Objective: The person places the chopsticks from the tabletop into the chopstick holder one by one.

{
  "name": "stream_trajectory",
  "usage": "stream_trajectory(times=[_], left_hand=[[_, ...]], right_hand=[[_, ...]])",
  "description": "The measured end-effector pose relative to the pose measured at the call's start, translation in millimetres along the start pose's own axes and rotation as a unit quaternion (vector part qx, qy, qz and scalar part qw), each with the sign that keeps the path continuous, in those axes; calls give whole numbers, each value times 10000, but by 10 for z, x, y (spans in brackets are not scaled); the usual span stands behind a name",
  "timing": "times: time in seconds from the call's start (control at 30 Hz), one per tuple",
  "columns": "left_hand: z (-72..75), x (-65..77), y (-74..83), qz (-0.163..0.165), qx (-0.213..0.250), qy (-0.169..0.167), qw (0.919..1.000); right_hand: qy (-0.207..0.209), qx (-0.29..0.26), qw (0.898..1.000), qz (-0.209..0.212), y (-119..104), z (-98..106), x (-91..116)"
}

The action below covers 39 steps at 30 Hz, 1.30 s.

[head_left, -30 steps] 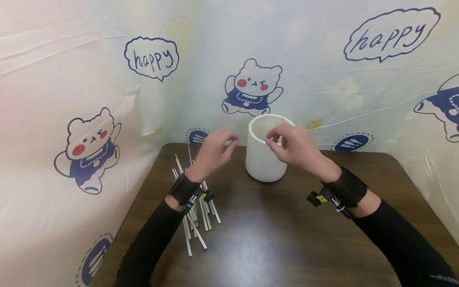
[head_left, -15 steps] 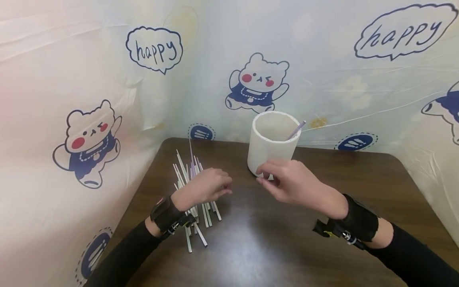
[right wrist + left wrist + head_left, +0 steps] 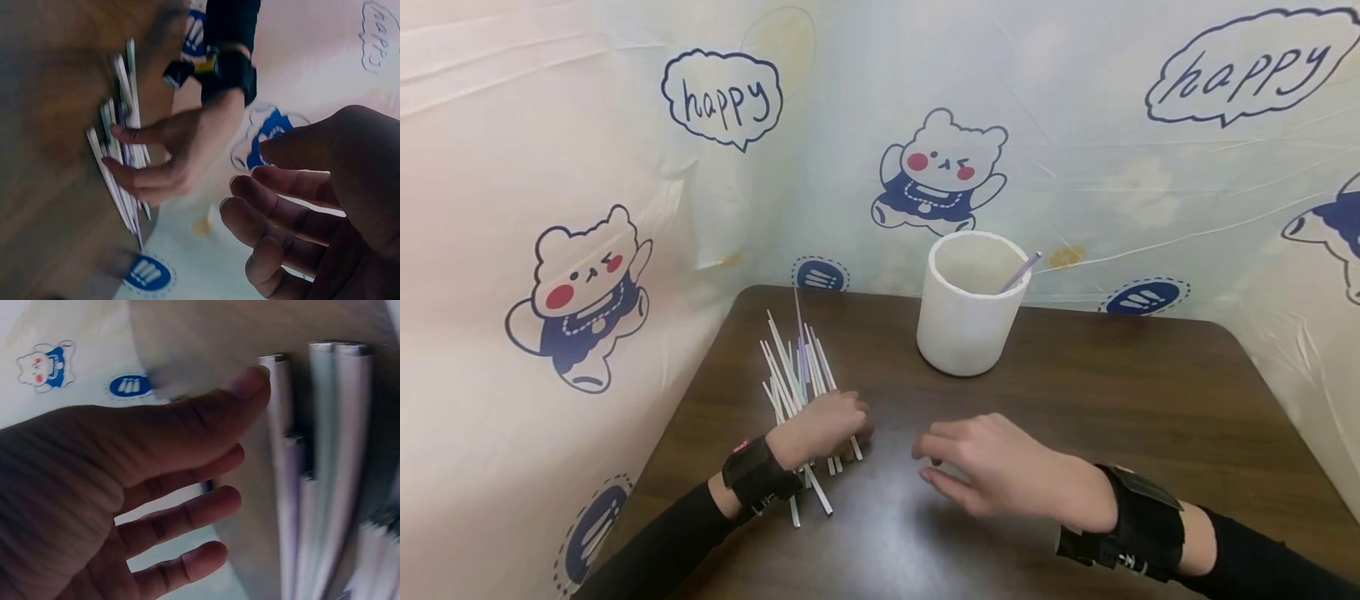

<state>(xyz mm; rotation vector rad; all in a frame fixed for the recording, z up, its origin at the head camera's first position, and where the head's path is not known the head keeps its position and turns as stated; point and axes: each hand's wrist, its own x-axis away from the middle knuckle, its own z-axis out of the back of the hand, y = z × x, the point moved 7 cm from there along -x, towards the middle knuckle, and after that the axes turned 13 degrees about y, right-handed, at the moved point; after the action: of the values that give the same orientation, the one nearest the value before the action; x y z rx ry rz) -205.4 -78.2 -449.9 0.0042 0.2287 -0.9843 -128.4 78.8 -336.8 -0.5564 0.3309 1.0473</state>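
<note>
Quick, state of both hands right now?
Left hand: open, at the thin white, green and purple sticks; contact unclear.
Right hand: open, holding nothing, above the dark brown wood-look table.

Glossy wood-grain table (image 3: 1112, 400), matt container (image 3: 966, 325), smooth sticks (image 3: 802, 362), creased cloth-like backdrop (image 3: 1075, 183)

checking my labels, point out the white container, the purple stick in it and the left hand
White container (image 3: 964, 332): head view, on its outer wall.
Purple stick (image 3: 1020, 272): head view, on its visible upper part.
Left hand (image 3: 820, 426): head view, on its back.
</note>
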Motion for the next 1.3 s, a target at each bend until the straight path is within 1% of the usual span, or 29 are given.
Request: stream_trajectory(times=[0.07,0.17,0.27,0.37,0.5,0.57,0.7,0.83,0.93,1.03,1.13,1.23,1.3], left_hand=[[-63,29,16,-30,-36,82,10000],[-120,50,44,-86,172,259,9995],[-157,42,54,-148,343,371,9986],[-199,17,57,-234,369,396,9983],[-267,-12,59,-265,407,403,9980],[-285,-22,66,-309,332,461,9979],[-294,-46,95,-485,11,697,9964],[-311,-56,161,-765,-276,1025,9914],[-320,-58,208,-913,-351,1249,9873],[-298,-69,227,-939,-282,1447,9846],[-219,-101,233,-994,-208,1740,9795],[-56,-157,232,-1090,-105,2185,9697],[93,-192,217,-1093,-18,2526,9614]], right_hand=[[-131,-15,9999,31,-38,-77,51],[-397,-150,9991,-54,-55,-197,135],[-648,-282,9973,-216,-33,-294,219],[-801,-399,9953,-380,3,-352,282],[-757,-464,9946,-540,56,-357,314],[-689,-517,9944,-604,78,-342,318],[-574,-548,9951,-596,97,-313,323],[-579,-653,9940,-666,117,-305,338],[-583,-758,9924,-779,137,-295,347],[-546,-759,9923,-812,152,-277,349],[-493,-730,9925,-852,171,-244,346],[-473,-667,9921,-947,209,-209,338],[-499,-598,9917,-1020,243,-190,327]])
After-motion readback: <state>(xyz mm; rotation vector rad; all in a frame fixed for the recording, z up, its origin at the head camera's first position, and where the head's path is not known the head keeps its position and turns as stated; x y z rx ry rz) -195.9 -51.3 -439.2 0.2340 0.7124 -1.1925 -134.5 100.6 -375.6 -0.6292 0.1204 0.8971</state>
